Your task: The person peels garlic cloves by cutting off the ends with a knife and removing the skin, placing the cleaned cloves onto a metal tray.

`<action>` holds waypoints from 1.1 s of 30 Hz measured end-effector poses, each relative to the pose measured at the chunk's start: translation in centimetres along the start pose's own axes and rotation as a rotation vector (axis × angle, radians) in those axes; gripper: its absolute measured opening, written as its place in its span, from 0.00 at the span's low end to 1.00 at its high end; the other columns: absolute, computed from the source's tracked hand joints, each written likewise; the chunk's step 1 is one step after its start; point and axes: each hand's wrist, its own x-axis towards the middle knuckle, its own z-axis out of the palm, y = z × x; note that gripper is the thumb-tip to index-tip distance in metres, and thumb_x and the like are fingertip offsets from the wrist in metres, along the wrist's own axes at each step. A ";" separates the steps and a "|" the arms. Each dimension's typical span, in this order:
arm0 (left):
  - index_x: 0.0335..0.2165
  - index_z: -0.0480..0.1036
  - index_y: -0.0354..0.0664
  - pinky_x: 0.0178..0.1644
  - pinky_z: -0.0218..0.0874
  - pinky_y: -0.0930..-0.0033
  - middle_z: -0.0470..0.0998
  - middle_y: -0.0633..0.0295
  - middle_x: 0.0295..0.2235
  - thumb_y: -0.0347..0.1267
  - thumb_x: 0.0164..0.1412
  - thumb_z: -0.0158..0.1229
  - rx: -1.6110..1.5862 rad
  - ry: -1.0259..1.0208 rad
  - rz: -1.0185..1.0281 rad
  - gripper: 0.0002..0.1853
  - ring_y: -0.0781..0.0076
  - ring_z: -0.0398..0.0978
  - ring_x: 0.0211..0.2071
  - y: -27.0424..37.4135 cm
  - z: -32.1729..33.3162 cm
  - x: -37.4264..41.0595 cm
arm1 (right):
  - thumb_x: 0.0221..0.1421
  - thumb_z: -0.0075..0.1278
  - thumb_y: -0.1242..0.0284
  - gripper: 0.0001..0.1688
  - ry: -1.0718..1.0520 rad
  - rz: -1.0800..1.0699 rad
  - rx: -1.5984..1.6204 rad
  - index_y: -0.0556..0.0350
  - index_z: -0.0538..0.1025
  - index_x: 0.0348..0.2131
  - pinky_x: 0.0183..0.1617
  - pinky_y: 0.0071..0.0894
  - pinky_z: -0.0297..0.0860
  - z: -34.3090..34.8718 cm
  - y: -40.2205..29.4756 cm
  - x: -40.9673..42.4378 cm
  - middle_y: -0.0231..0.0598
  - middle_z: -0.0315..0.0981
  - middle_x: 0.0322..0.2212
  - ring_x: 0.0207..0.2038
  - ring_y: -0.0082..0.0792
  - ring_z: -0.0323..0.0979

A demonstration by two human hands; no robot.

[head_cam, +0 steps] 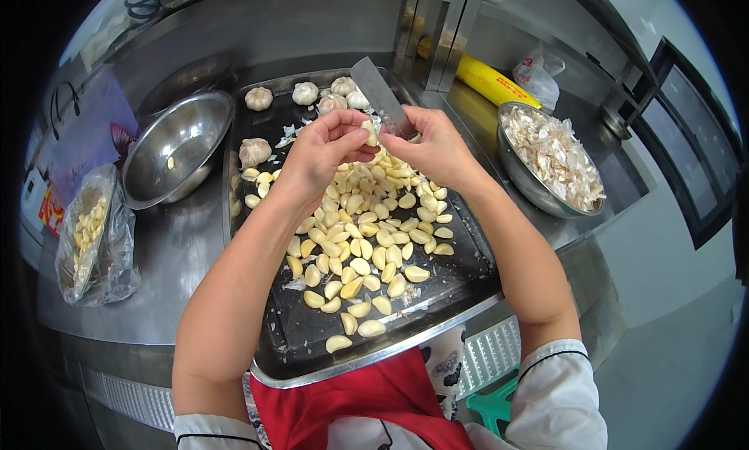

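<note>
Between its thumb and fingers my left hand (333, 143) holds a garlic clove (369, 133), partly covered by the fingertips. My right hand (430, 137) grips a wide metal blade (381, 93) at its lower end, with the blade slanting up to the left; its handle is hidden. The right thumb is close beside the clove. Both hands are above a dark metal tray (380, 356), where many peeled garlic cloves (363, 230) lie in a heap and spread towards me. Several whole garlic bulbs (305, 93) sit along the tray's far side, and another bulb (255, 153) is at its left.
Left of the tray are a steel bowl (153, 184) with one clove and a plastic bag (126, 274) around more cloves. At the right stand a bowl of garlic skins (547, 157), a yellow roll (485, 81) and a white plastic bag (538, 75). A metal shelf post (447, 40) rises behind.
</note>
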 end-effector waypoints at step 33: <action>0.45 0.68 0.35 0.39 0.65 0.77 0.71 0.64 0.30 0.27 0.62 0.50 -0.349 -0.043 -0.135 0.14 0.78 0.70 0.31 -0.3 -1.5 0.4 | 0.52 0.52 0.72 0.13 0.138 -0.135 -0.111 0.66 0.73 0.34 0.29 0.27 0.67 -1.0 2.0 0.3 0.38 0.76 0.24 0.24 0.22 0.69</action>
